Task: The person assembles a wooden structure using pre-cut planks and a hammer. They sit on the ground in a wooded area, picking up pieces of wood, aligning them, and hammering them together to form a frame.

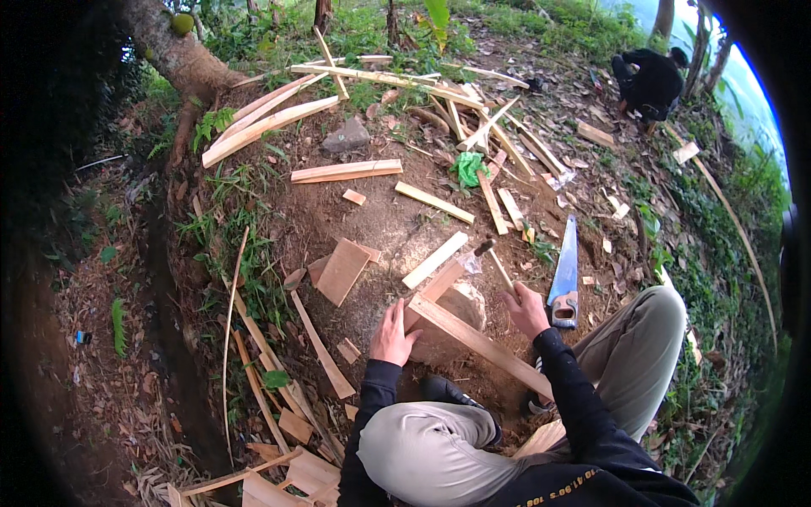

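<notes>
My right hand (528, 311) is wrapped round the handle of a small hammer (502, 272), its dark head pointing away from me. A long wooden batten (481, 345) slants from beside my left hand toward my right knee. Under its far end a shorter wooden strip (441, 282) crosses it at an angle. My left hand (393, 336) grips this strip near the crossing; part of the grip is hidden, and I cannot tell whether the two pieces are fastened. Both pieces lie over a pale rounded block (463, 308) between my legs.
A handsaw (564, 275) lies right of the hammer. Loose battens (346, 171), a square board (342, 270) and a green plastic bag (467, 169) are scattered on the dirt. A ditch (173, 338) runs along the left. Another person (650, 83) crouches at the far right.
</notes>
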### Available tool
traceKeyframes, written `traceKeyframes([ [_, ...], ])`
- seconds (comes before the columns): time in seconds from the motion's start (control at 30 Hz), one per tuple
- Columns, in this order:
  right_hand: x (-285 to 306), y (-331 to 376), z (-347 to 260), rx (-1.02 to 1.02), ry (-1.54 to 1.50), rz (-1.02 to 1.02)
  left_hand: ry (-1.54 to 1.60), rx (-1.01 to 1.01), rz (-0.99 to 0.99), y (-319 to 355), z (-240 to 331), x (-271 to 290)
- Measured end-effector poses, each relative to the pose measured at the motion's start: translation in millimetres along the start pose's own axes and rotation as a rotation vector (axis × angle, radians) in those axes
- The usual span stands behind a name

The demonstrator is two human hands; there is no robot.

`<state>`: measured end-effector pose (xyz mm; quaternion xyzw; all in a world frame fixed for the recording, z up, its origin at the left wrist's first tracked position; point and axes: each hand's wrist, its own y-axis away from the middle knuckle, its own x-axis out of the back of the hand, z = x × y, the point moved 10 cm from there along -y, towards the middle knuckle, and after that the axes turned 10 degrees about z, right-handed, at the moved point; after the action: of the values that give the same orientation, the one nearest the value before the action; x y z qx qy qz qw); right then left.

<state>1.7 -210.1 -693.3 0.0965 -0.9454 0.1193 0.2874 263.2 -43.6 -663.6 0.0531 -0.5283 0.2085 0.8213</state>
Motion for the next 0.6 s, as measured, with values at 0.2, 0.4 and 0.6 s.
traceKeyframes([
  [0.2,-27,23,13,-0.161,-0.077,-0.029,-0.151,-0.104,-0.083,-4,-26,16],
  [0.4,-34,28,64,-0.049,0.351,-0.033,-0.171,-0.185,0.079,3,-3,16],
  [0.6,-28,6,5,0.195,0.349,0.076,-0.103,-0.083,0.228,3,-8,36],
])
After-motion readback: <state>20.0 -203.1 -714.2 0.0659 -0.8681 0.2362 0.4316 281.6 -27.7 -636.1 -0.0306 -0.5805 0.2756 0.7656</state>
